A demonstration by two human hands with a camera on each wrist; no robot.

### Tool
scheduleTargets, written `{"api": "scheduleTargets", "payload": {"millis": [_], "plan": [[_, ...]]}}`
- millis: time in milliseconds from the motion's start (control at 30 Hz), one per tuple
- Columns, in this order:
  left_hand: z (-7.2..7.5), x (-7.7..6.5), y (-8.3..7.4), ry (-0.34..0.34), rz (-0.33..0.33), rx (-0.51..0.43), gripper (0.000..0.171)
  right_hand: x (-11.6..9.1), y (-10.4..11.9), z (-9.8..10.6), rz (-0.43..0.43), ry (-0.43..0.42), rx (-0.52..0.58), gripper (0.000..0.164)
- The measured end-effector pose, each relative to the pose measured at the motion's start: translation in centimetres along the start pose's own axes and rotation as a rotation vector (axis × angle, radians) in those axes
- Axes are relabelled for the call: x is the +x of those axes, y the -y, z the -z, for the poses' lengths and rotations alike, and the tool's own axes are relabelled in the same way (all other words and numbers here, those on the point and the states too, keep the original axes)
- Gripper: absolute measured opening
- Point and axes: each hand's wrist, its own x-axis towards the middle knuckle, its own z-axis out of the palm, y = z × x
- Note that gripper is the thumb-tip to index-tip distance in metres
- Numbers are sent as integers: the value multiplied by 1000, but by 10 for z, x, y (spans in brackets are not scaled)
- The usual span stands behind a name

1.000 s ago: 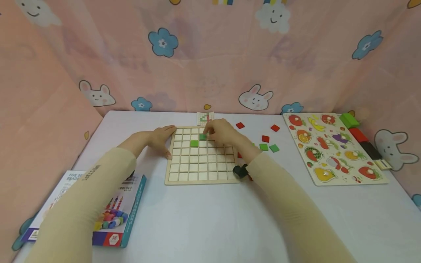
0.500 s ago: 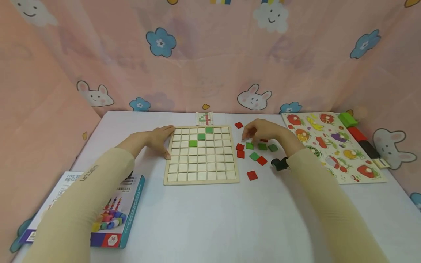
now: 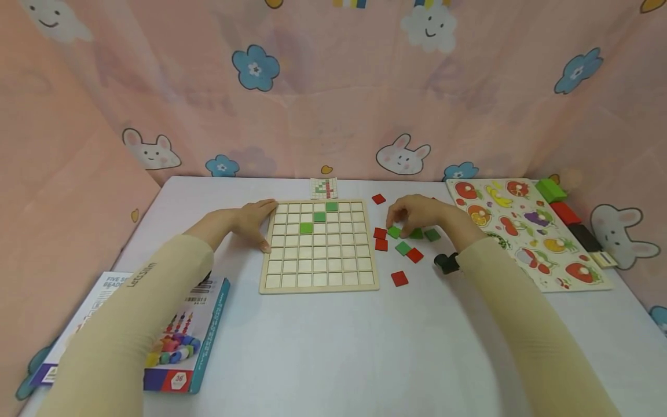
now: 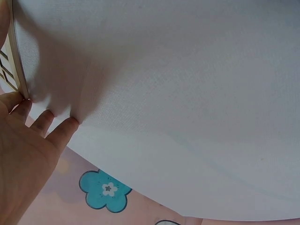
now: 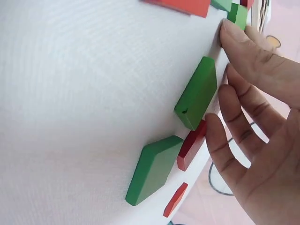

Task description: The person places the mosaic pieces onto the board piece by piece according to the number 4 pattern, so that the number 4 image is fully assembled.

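A wooden grid board (image 3: 319, 289) lies on the white table with three green square tiles (image 3: 305, 227) in its cells, stepping up to the right. My left hand (image 3: 250, 224) rests along the board's left edge, thumb and fingers spread; its fingertips touch the far corner in the left wrist view. Right of the board, my right hand (image 3: 417, 213) pinches a green tile (image 5: 238, 16) between thumb and index finger at table level. The other fingers are loosely bent above more green tiles (image 5: 197, 93) and red tiles (image 5: 192, 145). The tile's far side is hidden.
A small pattern card (image 3: 324, 188) lies behind the board. Loose red tiles (image 3: 399, 278) are scattered right of it. A fruit puzzle board (image 3: 568, 284) stands farther right, beside stacked coloured blocks (image 3: 567, 212). Boxes (image 3: 208, 336) lie at the left under my left forearm.
My right hand has left the board, where a third green tile now shows, and moved right to the loose tiles. It has lowered onto a green tile, which has turned slightly. The left hand stays put.
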Motion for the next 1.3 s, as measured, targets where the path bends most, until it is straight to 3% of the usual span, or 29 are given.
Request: {"api": "scheduleTargets", "payload": {"millis": [200,333,567,700,1000,1300], "plan": [[0,-1,0,-2,-4,-5,118,1,4,2,-2,-77,-35,14],[0,-1,0,1,-2,-7,118,5,16,4,54,-144,22,13],[0,0,0,2,-1,2,118,26,74,-15,176,-279,227,14],[-1,1,0,3,4,6,117,44,112,-32,252,-315,220,12],[0,-1,2,16,4,4,119,71,167,-65,297,-242,200,5],[1,0,2,26,1,-5,117,72,184,-78,223,-219,89,8]]}}
